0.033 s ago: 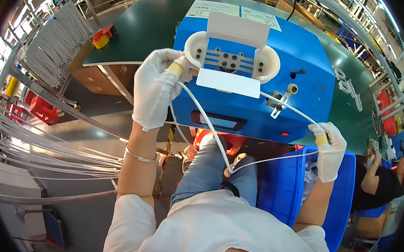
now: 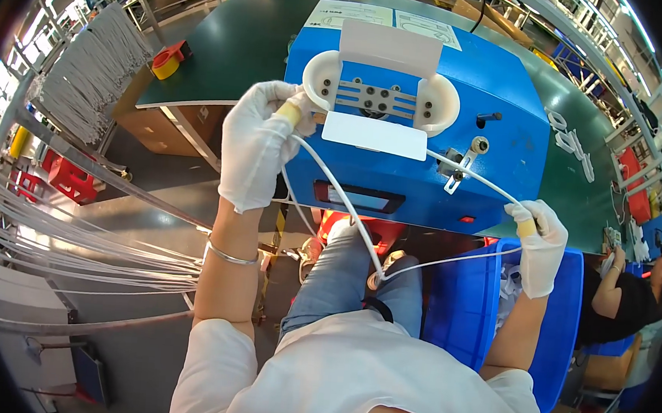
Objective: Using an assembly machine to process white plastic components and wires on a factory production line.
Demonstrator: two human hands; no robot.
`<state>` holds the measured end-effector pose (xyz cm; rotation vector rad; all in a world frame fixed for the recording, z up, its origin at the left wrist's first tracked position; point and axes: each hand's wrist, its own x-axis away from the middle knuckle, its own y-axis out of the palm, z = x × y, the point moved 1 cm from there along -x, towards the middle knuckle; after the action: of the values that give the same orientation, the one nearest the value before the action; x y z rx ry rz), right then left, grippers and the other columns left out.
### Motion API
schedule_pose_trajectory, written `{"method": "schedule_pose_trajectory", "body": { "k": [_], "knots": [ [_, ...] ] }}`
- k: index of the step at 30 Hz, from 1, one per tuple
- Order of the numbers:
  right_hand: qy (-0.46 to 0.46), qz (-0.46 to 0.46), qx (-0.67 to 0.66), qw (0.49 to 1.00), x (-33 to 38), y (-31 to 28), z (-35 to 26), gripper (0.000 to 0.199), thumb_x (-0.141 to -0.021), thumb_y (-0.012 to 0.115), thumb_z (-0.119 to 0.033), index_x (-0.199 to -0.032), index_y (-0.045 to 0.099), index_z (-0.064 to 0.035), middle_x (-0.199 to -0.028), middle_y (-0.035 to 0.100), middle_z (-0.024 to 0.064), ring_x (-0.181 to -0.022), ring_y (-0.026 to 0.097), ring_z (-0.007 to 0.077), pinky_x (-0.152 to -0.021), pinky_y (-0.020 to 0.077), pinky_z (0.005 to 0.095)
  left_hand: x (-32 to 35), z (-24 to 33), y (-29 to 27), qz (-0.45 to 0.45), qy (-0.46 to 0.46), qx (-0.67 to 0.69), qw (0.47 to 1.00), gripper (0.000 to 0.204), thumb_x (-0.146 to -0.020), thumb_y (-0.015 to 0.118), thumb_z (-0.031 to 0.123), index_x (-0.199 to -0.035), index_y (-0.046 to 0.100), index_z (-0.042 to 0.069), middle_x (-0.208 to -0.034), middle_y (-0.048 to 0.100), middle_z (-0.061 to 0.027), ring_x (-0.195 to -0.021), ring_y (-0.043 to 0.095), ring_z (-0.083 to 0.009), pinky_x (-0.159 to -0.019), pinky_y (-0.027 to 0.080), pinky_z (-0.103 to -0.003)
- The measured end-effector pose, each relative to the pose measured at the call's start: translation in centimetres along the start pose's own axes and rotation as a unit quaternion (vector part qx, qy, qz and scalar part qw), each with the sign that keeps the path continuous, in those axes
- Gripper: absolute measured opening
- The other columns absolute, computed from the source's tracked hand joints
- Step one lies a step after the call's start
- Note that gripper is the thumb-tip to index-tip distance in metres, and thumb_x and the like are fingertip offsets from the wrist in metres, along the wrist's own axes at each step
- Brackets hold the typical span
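A white cable [image 2: 335,185] hangs in a long V between my hands, its bend above my knees. My left hand [image 2: 254,151], in a white glove with yellowish tape on a finger, is closed on the cable beside the left white curved holder [image 2: 321,81] of a blue winding machine [image 2: 507,104]. Closed too, my gloved right hand [image 2: 543,252] grips cable to the right of the machine's front. From it one stretch [image 2: 475,176] runs up to the white front plate [image 2: 374,136], where the plate hides its end. Whether all stretches are one cable I cannot tell.
The machine stands on a green table [image 2: 227,42]. A tape dispenser [image 2: 171,60] sits at its left; white cable bundles [image 2: 573,147] lie at its right. Many white cables [image 2: 98,248] hang on a rail at my left. Blue bins [image 2: 459,300] stand by my right arm; another person [image 2: 620,300] is beyond.
My left hand has shifted very slightly to the right, and the hanging bend of cable has moved a little with it. My right hand has stayed in place.
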<state>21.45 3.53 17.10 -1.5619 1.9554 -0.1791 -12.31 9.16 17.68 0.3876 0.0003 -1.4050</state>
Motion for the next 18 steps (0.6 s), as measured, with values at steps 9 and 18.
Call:
{"method": "schedule_pose_trajectory", "body": {
  "k": [9, 18],
  "knots": [
    [0.012, 0.038, 0.058, 0.998, -3.1, -3.3, 0.4, 0.013, -0.087, 0.057, -0.009, -0.080, 0.065, -0.0017, -0.067, 0.054, -0.0045, -0.056, 0.039, 0.0006, -0.050, 0.0276, 0.0179, 0.4, -1.5, 0.9, 0.056, 0.122, -0.148, 0.980, 0.009, -0.087, 0.062, 0.001, -0.094, 0.056, 0.000, -0.080, 0.063, -0.0044, -0.065, 0.054, -0.0062, -0.058, 0.044, -0.019],
    [-0.095, -0.056, 0.191, 0.975, -11.7, -4.4, 3.7, 0.016, -0.086, 0.058, -0.014, -0.083, 0.068, -0.0020, -0.076, 0.064, 0.0037, -0.070, 0.056, 0.0094, -0.067, 0.0435, 0.0239, 1.8, -1.6, 0.7, 0.071, 0.099, -0.147, 0.982, 0.041, -0.088, 0.064, 0.009, -0.127, 0.051, -0.001, -0.071, 0.057, 0.0000, -0.064, 0.050, -0.0049, -0.061, 0.042, -0.018]
  ]
}}
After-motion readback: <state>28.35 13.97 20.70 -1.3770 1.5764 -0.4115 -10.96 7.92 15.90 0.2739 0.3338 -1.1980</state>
